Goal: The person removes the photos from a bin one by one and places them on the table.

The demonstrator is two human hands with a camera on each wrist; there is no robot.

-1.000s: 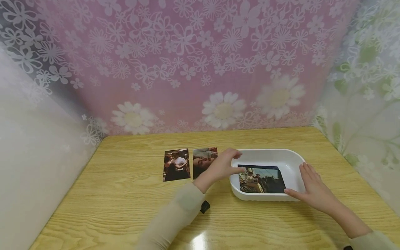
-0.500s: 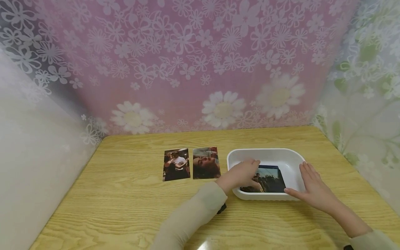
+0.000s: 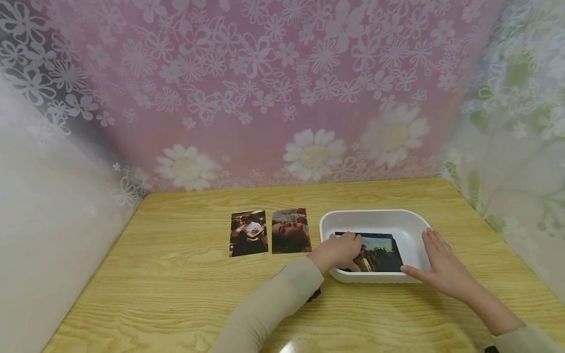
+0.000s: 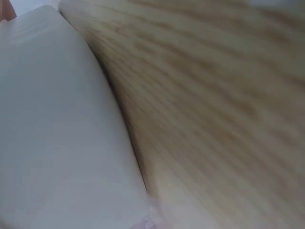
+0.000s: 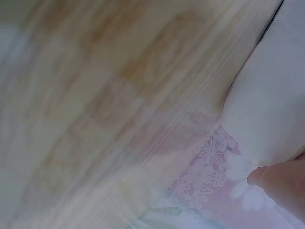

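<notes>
Nearest are the two pale sleeves (image 3: 275, 306) of the person, the left one reaching from below over the wooden table (image 3: 154, 294). A small black object (image 3: 314, 295) shows at the underside of the left wrist.

The left hand (image 3: 342, 251) goes over the near left corner of the white tray (image 3: 412, 235) and lies on the left part of the photo (image 3: 381, 254) inside it. Its fingers are bent a little and its thumb is apart from them, toward the near side; whether they pinch the photo, I cannot tell. The right hand (image 3: 446, 269) is spread, with long fingers along the right rim of the tray and the thumb at the near rim, just beside the near right corner of the photo. So the photo lies flat on the tray's floor, between the two hands, partly covered by the left one. A dark edge shows along its far and right sides.

To the left of the tray, a photo of a lying person (image 3: 291, 230) rests on the table, and just beside it, further left, a photo of a couple (image 3: 248, 234).

Behind the table hangs a pink flowered cloth (image 3: 265, 73).
</notes>
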